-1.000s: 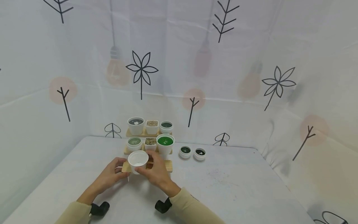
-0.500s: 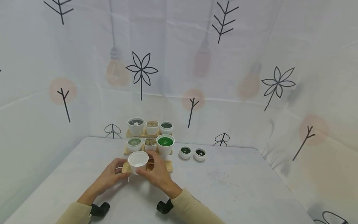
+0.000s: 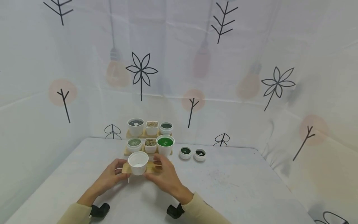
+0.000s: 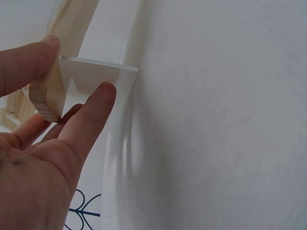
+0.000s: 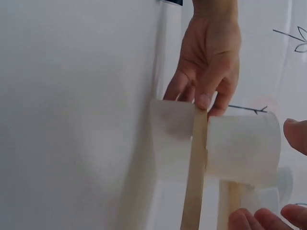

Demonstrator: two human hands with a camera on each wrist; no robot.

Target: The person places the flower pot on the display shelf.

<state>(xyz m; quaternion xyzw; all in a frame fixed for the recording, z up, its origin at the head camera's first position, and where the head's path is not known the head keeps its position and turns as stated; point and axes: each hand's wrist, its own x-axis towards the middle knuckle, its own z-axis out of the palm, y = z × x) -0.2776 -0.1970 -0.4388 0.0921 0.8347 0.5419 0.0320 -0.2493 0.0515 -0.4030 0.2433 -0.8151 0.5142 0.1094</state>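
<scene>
A white empty cup (image 3: pixel 138 166) stands upright on the front wooden step (image 3: pixel 126 168) of a tiered stand. My left hand (image 3: pixel 111 174) holds the left end of this step, the thumb on top. In the left wrist view, a finger of it reaches along the white side panel (image 4: pixel 93 76) under the board. My right hand (image 3: pixel 167 179) is just right of the cup with thumb and fingers spread, apart from the cup wall in the right wrist view. Its fingers overlap the step's right part in the head view.
Two wooden tiers behind bear several white pots, among them one with bright green filling (image 3: pixel 165 142), one with grey filling (image 3: pixel 135 124) and a square one with grainy filling (image 3: pixel 151 143). Two small round pots (image 3: pixel 185 152) (image 3: pixel 199 154) stand on the white table (image 3: pixel 223 180) to the right.
My right hand has let go of the white cup and moved a little to the right. The cup stays on the front step, and my left hand has held still.
</scene>
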